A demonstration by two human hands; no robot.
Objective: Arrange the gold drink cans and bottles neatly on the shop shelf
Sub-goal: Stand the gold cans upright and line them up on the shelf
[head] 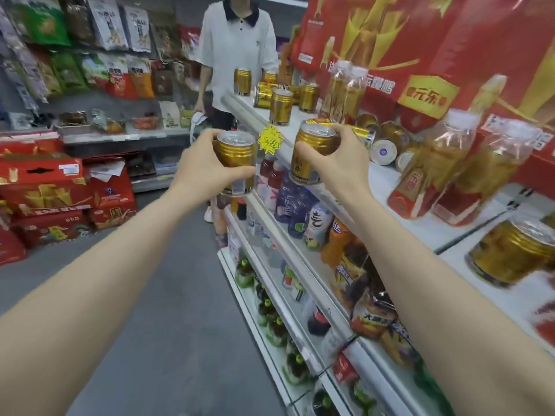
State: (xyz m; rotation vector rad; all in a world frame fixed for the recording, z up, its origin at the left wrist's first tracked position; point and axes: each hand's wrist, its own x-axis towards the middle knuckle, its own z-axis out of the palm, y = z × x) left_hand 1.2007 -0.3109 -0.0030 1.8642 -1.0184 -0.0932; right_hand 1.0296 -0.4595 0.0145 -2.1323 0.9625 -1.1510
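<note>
My left hand (201, 169) grips a gold drink can (237, 154) upright, out over the aisle just left of the shelf edge. My right hand (339, 163) grips a second gold can (312, 148) at the front edge of the white top shelf (387, 184). Farther back on that shelf several gold cans stand upright (280, 106), one lies on its side (262, 96), and others lie tipped near the red boxes (386, 145). Clear gold-tinted bottles stand at the right (432, 169) and farther back (344, 91). A gold can (510, 253) sits at the near right.
A person in a white shirt (237, 49) stands at the far end of the shelf. Red gift boxes (420, 40) line the back of the top shelf. Lower shelves (300, 265) hold mixed drink bottles. Red cartons (54, 193) are stacked on the aisle floor at left.
</note>
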